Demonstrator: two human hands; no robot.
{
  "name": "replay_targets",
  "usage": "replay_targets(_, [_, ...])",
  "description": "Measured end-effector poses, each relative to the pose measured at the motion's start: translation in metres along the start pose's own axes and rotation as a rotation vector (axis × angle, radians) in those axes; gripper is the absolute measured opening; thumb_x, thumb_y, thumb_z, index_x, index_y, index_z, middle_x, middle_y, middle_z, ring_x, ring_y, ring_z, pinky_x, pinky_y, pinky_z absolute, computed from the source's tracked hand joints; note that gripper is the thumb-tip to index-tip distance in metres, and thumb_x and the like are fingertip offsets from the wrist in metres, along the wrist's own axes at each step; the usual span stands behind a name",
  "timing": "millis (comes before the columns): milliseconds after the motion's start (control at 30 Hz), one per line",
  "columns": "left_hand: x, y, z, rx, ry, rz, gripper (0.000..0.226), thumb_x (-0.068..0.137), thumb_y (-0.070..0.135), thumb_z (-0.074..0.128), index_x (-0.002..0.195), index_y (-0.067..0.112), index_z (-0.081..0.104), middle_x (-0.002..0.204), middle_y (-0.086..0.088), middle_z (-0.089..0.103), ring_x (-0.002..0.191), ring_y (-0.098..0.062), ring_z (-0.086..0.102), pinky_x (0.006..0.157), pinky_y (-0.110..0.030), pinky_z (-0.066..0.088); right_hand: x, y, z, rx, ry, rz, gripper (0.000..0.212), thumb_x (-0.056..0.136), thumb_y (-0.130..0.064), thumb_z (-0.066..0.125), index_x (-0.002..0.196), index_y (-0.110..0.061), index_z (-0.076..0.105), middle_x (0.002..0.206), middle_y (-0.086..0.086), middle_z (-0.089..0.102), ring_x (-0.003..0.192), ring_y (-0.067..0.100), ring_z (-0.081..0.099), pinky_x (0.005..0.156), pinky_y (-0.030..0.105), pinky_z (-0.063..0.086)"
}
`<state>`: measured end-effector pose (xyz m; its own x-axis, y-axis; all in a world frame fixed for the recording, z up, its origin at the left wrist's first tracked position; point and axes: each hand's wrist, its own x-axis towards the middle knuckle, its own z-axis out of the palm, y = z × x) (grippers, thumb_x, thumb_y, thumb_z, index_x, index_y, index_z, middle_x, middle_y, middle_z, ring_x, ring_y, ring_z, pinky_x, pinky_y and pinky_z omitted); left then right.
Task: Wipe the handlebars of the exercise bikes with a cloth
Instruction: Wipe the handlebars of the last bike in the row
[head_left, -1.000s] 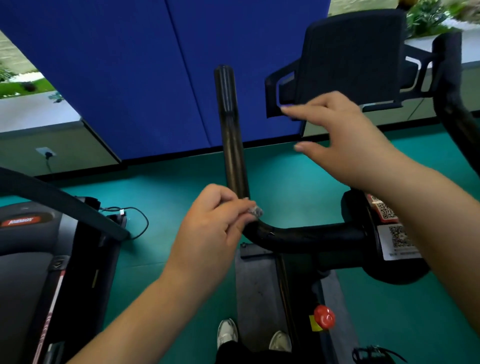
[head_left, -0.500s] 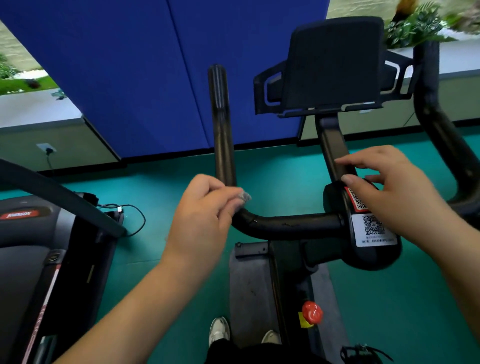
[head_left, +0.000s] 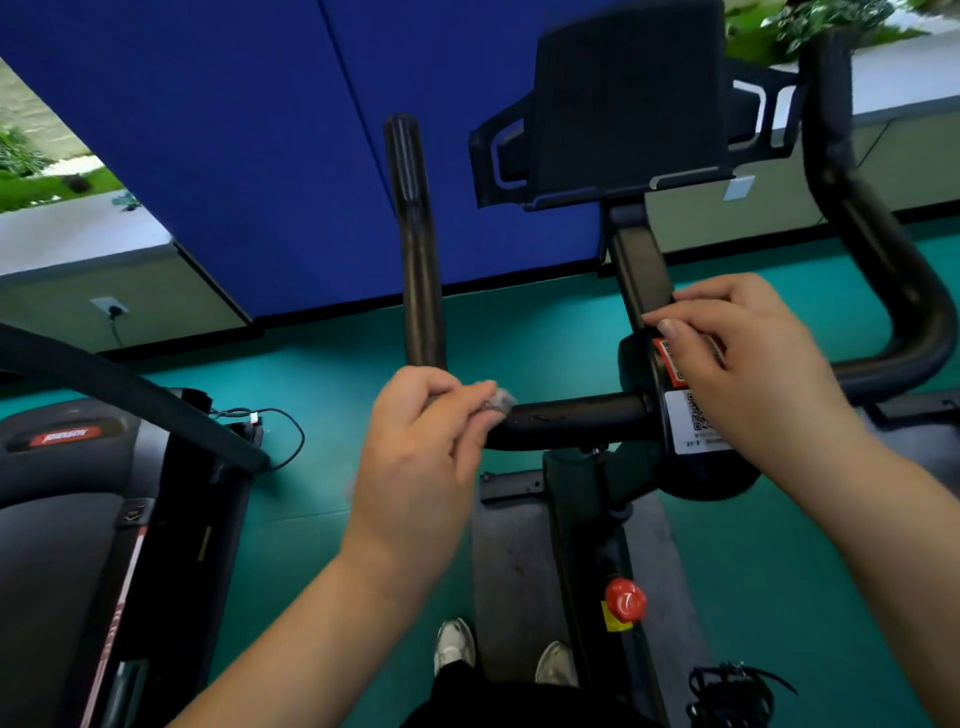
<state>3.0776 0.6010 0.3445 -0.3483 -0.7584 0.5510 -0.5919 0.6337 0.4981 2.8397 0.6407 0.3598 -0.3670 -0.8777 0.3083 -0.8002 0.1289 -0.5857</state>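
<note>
An exercise bike's black handlebar (head_left: 571, 418) runs across the middle, with a left horn (head_left: 415, 234) rising upright and a right horn (head_left: 878, 249) curving up at the right. My left hand (head_left: 421, 457) pinches a small grey cloth (head_left: 500, 401) against the bend where the left horn meets the crossbar. My right hand (head_left: 748, 374) rests over the centre clamp, fingers curled onto the stem (head_left: 636, 270) and the QR-code stickers (head_left: 688, 423). Most of the cloth is hidden inside my left fingers.
A black console holder (head_left: 623, 98) stands on the stem. A treadmill (head_left: 78, 519) with a slanted rail and a cable sits to the left. Blue partition panels (head_left: 249, 145) stand behind. A red knob (head_left: 625, 598) is on the frame below, my shoes (head_left: 454, 647) beside it on green floor.
My right hand came down from the console holder onto the centre clamp and settled there. My left hand kept the cloth at the handlebar bend, shifting slightly along it.
</note>
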Motion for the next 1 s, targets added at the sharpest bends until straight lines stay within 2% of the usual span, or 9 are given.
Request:
replay_targets(100, [-0.004,-0.001,-0.002,0.033,0.021,-0.014,0.024,0.088,0.019,0.062,0.103,0.003,0.072,0.094,-0.005,0.055,0.086,-0.016,0.054,0.084,-0.023,0.044,-0.002,0.002,0.002,0.010,0.030,-0.012,0.024,0.093,-0.023,0.053,0.107,-0.017,0.071,0.106,-0.009,0.046,0.097,0.002,0.044,0.086,0.012,0.029])
replay_targets(200, [-0.002,0.023,0.017,0.000,-0.048,0.064,0.022,0.087,0.015,0.061,0.102,0.002,0.071,0.093,-0.009,0.057,0.087,-0.017,0.054,0.087,-0.020,0.043,-0.003,0.001,0.004,0.018,0.068,-0.022,0.022,0.092,-0.020,0.054,0.104,-0.015,0.072,0.104,-0.009,0.048,0.095,0.000,0.043,0.083,0.008,0.027])
replay_targets(300, [0.005,0.046,0.035,-0.009,-0.127,0.170,0.023,0.088,0.016,0.059,0.100,0.000,0.070,0.089,-0.011,0.058,0.082,-0.024,0.055,0.078,-0.032,0.046,-0.002,0.002,0.005,0.011,0.083,-0.022,0.021,0.092,-0.018,0.055,0.104,-0.015,0.072,0.105,-0.007,0.051,0.094,0.000,0.043,0.082,0.007,0.027])
replay_targets(367, [0.009,0.044,0.033,-0.004,-0.146,0.197,0.023,0.087,0.017,0.059,0.100,0.001,0.071,0.088,-0.010,0.058,0.081,-0.025,0.054,0.076,-0.034,0.045,-0.002,0.002,0.005,0.010,0.083,-0.019,0.021,0.092,-0.019,0.055,0.104,-0.016,0.073,0.104,-0.009,0.049,0.094,-0.001,0.044,0.079,0.007,0.028])
replay_targets(533, [0.006,0.017,0.004,0.071,-0.137,0.142,0.026,0.087,0.021,0.057,0.103,0.006,0.072,0.091,-0.005,0.059,0.084,-0.020,0.054,0.082,-0.019,0.040,-0.002,0.001,0.003,0.030,0.060,0.005,0.022,0.092,-0.025,0.053,0.104,-0.020,0.072,0.103,-0.014,0.047,0.092,-0.003,0.043,0.074,-0.003,0.027])
replay_targets(667, [0.005,0.025,0.011,0.059,-0.109,0.131,0.023,0.087,0.018,0.060,0.100,0.005,0.073,0.089,-0.007,0.060,0.083,-0.022,0.054,0.079,-0.027,0.043,-0.002,-0.001,0.003,0.029,0.054,0.020,0.021,0.092,-0.025,0.053,0.102,-0.020,0.071,0.103,-0.014,0.047,0.091,0.000,0.045,0.071,0.000,0.029])
replay_targets(767, [0.014,0.052,0.034,0.004,-0.173,0.177,0.022,0.085,0.018,0.060,0.097,0.005,0.073,0.087,-0.007,0.060,0.082,-0.021,0.053,0.076,-0.031,0.042,-0.001,-0.001,0.002,0.023,0.061,0.014,0.022,0.092,-0.024,0.052,0.103,-0.018,0.071,0.102,-0.013,0.048,0.091,0.001,0.045,0.068,0.004,0.030])
replay_targets(867, [0.020,0.062,0.041,0.008,-0.238,0.178,0.025,0.084,0.021,0.059,0.098,0.005,0.072,0.087,-0.007,0.060,0.080,-0.024,0.054,0.074,-0.031,0.041,-0.002,0.000,0.002,0.030,0.060,0.019,0.022,0.092,-0.025,0.053,0.103,-0.019,0.071,0.102,-0.014,0.047,0.089,0.000,0.045,0.070,0.001,0.031])
replay_targets(1000, [0.020,0.045,0.023,0.032,-0.253,0.136,0.028,0.084,0.027,0.059,0.100,0.009,0.074,0.087,-0.001,0.058,0.083,-0.019,0.054,0.077,-0.023,0.040,-0.003,-0.001,0.005,0.033,0.071,0.011,0.021,0.093,-0.023,0.053,0.101,-0.018,0.071,0.101,-0.012,0.047,0.091,0.005,0.048,0.076,0.017,0.034])
